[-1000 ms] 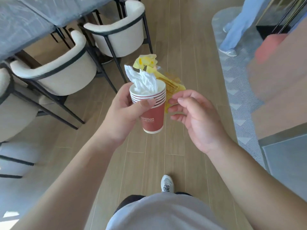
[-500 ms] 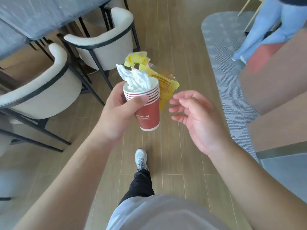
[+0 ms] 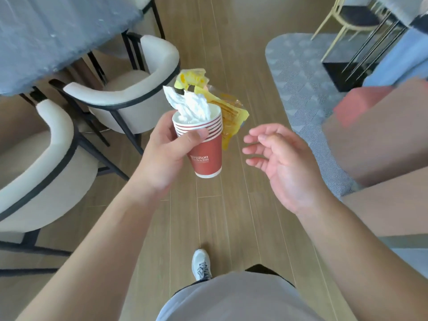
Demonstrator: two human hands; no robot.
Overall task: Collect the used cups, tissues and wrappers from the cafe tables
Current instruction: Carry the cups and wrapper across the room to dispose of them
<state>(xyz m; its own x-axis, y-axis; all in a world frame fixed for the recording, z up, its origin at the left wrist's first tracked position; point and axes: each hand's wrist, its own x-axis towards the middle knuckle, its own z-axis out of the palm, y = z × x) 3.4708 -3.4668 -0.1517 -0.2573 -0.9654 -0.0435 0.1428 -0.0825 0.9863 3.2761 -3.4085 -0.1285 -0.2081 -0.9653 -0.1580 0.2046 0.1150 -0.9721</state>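
My left hand [image 3: 165, 147] grips a stack of red paper cups [image 3: 205, 151] at chest height over the wooden floor. A crumpled white tissue [image 3: 190, 104] sticks out of the top cup. Yellow wrappers [image 3: 228, 112] poke up behind the stack, held against it on the far side. My right hand [image 3: 280, 161] hovers a short way to the right of the cups, fingers relaxed and loosely spread, holding nothing and not touching the stack.
A dark grey table [image 3: 51, 33] stands at the upper left with white chairs [image 3: 129, 89] tucked along it. A patterned grey rug [image 3: 305, 89] lies to the right. Another person's blue trouser leg [image 3: 400, 56] and a black-framed stand [image 3: 347, 72] are at the upper right.
My right hand let go of the wrappers and drew back to the right of the cups. I walked forward along the floor; the chairs slid back on my left.
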